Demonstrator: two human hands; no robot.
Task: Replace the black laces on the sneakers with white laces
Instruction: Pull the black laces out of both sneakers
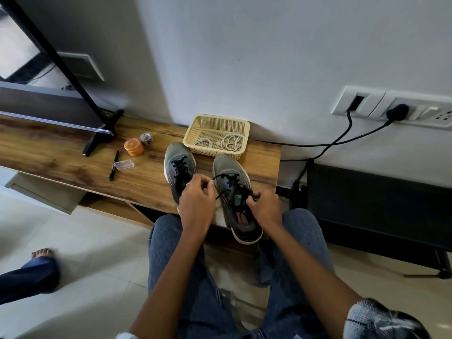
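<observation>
Two grey-green sneakers with black laces stand side by side on the wooden shelf, toes to the wall. My left hand covers the heel of the left sneaker and pinches one end of the right sneaker's black lace, stretched taut. My right hand grips the other end of that lace beside the tongue of the right sneaker. White laces lie coiled in the beige basket behind the shoes.
On the wooden shelf lie an orange jar, a small tape roll, a black pen, a clear plastic case and a monitor stand foot. Black cables run from wall sockets. Another person's foot rests on the floor.
</observation>
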